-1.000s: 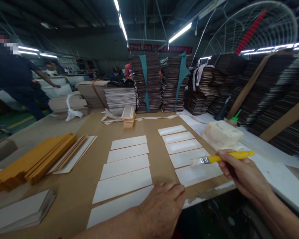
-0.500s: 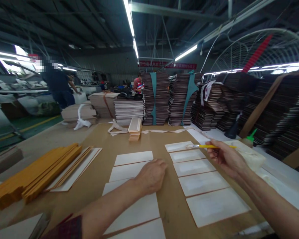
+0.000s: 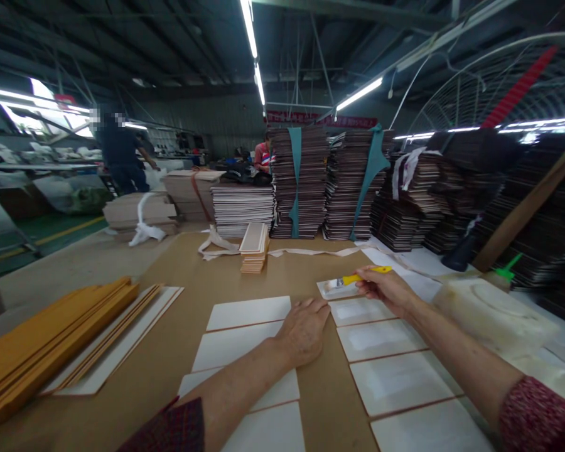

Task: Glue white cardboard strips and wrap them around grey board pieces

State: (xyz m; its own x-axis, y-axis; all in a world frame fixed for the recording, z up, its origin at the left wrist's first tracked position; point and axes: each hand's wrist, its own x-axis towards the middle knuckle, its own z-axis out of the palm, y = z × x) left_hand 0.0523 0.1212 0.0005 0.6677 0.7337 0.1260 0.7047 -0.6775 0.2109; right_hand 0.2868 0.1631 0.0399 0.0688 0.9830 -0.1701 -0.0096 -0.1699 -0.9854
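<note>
The yellow brush (image 3: 353,279) is at the far end of the glossy row (image 3: 405,383) of white panels, its bristles apparently on the farthest panel (image 3: 343,294). The right hand (image 3: 386,289) holds it pinched between thumb and fingers. The nearer panels of the glossy row show shiny patches and so look already brushed; how much of the farthest is covered is hard to tell. The matte row (image 3: 252,314), left of the glossy row, shows no such patches and looks undone. The left hand (image 3: 306,329) is palm down between the glossy row and the matte one, fingers loosely bent; its underside is hidden, so I cannot tell whether it grips anything. The left forearm (image 3: 249,376) hides part of the matte row, and the right forearm (image 3: 471,351) covers some of the glossy row's right edge. Beyond the glossy row and to its left stands a small stack (image 3: 253,238); orange strips (image 3: 66,333) lie well to its left, a whitish tub (image 3: 489,307) to its right, and dark board stacks (image 3: 299,188) rise behind it.
</note>
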